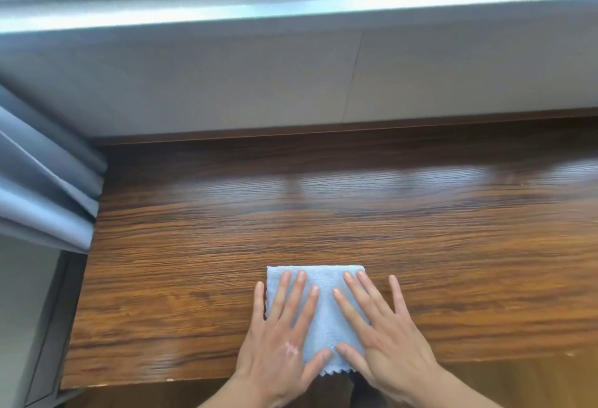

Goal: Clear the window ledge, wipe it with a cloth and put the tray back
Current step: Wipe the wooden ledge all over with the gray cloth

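A folded light-blue cloth (322, 310) lies flat on the brown wooden window ledge (194, 246), near its front edge. My left hand (278, 339) presses on the cloth's left half with straight, spread fingers. My right hand (385, 336) presses on its right half the same way, its little finger resting on the bare wood. The cloth's near corner hangs slightly over the ledge's front edge. No tray is in view.
Grey curtain folds (42, 187) hang over the ledge's left end. A pale grey wall panel (226, 84) rises behind the ledge, with the window frame (291, 6) above it. A grey cabinet (29, 326) stands at the lower left.
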Demonstrator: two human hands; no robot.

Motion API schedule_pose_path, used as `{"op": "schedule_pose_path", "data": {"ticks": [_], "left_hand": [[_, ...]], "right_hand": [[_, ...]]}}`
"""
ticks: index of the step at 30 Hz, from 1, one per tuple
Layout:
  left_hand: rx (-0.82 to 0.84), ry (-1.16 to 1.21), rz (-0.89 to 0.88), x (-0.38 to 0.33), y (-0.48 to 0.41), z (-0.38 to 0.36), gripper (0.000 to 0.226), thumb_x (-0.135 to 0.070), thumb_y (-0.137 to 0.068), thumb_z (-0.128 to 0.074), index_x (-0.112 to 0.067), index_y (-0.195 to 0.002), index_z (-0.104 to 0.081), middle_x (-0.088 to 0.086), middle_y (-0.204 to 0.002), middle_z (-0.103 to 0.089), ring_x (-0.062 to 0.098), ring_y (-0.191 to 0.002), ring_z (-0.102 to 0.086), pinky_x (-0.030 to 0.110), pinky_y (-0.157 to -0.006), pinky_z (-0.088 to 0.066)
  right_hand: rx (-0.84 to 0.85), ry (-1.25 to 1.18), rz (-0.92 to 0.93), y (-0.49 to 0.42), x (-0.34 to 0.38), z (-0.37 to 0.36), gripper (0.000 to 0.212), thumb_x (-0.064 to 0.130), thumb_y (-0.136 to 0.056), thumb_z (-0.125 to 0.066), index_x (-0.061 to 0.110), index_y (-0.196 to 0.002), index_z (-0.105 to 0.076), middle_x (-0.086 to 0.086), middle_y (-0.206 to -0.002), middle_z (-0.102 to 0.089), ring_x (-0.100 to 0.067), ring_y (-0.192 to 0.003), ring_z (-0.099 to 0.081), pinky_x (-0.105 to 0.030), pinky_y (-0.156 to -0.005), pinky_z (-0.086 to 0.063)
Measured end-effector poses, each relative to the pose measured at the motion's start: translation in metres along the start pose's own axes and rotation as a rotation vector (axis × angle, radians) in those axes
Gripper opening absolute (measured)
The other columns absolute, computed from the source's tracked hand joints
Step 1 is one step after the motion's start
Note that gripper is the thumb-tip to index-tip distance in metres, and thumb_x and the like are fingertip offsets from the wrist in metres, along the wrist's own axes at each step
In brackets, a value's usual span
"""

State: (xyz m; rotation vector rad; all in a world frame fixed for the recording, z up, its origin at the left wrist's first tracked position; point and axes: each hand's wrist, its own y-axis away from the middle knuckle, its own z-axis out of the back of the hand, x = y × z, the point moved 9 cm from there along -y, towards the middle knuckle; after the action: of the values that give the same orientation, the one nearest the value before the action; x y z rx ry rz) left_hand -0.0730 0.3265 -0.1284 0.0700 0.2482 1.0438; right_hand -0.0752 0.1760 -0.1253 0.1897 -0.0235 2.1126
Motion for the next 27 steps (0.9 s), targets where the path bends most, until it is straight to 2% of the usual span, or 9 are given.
{"op": "schedule_pose_path", "data": {"ticks": [7, 11, 18, 21, 24, 27], "left_hand": [[0.019, -0.004, 0.007, 0.008, -0.002, -0.014, 0.099, -0.079, -0.08, -0.053, -0.016, -0.155, -0.037, 0.014, -0.165, -0.025, 0.041, -0.15, -0.026, 0.073, -0.106, -0.026], [0.041, 0.014, 0.024, 0.015, -0.02, -0.011, 0.1, -0.079, -0.079, -0.053, -0.019, -0.156, -0.036, 0.013, -0.166, -0.022, 0.042, -0.151, -0.024, 0.073, -0.108, -0.022], [0.106, 0.015, 0.115, 0.048, -0.101, 0.008, 0.097, -0.08, -0.08, -0.045, -0.024, -0.159, -0.029, 0.008, -0.169, -0.015, 0.043, -0.154, -0.01, 0.076, -0.112, -0.017], [0.125, -0.003, 0.154, 0.066, -0.135, 0.016, 0.096, -0.083, -0.084, -0.033, -0.028, -0.161, -0.018, 0.005, -0.17, -0.003, 0.041, -0.155, 0.002, 0.076, -0.114, -0.005], [0.12, -0.033, 0.165, 0.08, -0.166, 0.027, 0.095, -0.085, -0.084, -0.019, -0.034, -0.16, 0.006, 0.0, -0.168, 0.021, 0.037, -0.151, 0.025, 0.073, -0.114, 0.011], [0.122, -0.049, 0.173, 0.091, -0.19, 0.036, 0.095, -0.085, -0.083, -0.014, -0.035, -0.158, 0.017, -0.002, -0.164, 0.031, 0.035, -0.148, 0.034, 0.071, -0.114, 0.015]], "right_hand": [[0.044, 0.027, 0.016, -0.002, -0.009, -0.019, 0.088, 0.078, -0.093, -0.039, 0.016, -0.156, -0.043, -0.012, -0.166, -0.031, -0.029, -0.154, -0.029, -0.072, -0.109, -0.026], [0.052, 0.023, 0.011, -0.018, -0.021, -0.016, 0.091, 0.077, -0.09, -0.048, 0.017, -0.158, -0.038, -0.011, -0.168, -0.027, -0.029, -0.155, -0.028, -0.072, -0.109, -0.026], [0.117, 0.013, -0.004, -0.095, -0.081, -0.001, 0.091, 0.077, -0.093, -0.038, 0.022, -0.164, -0.023, -0.005, -0.172, -0.015, -0.023, -0.159, -0.01, -0.071, -0.116, -0.02], [0.13, 0.023, 0.011, -0.128, -0.105, 0.005, 0.091, 0.08, -0.095, -0.03, 0.024, -0.165, -0.016, -0.002, -0.173, -0.01, -0.021, -0.159, -0.005, -0.071, -0.119, -0.015], [0.126, 0.033, 0.017, -0.158, -0.126, 0.011, 0.09, 0.081, -0.095, -0.024, 0.025, -0.165, -0.011, -0.002, -0.173, -0.008, -0.019, -0.159, -0.002, -0.071, -0.12, -0.009], [0.118, 0.037, 0.014, -0.18, -0.141, 0.015, 0.091, 0.081, -0.095, -0.025, 0.024, -0.165, -0.013, -0.002, -0.173, -0.008, -0.019, -0.159, -0.002, -0.072, -0.12, -0.009]]}}
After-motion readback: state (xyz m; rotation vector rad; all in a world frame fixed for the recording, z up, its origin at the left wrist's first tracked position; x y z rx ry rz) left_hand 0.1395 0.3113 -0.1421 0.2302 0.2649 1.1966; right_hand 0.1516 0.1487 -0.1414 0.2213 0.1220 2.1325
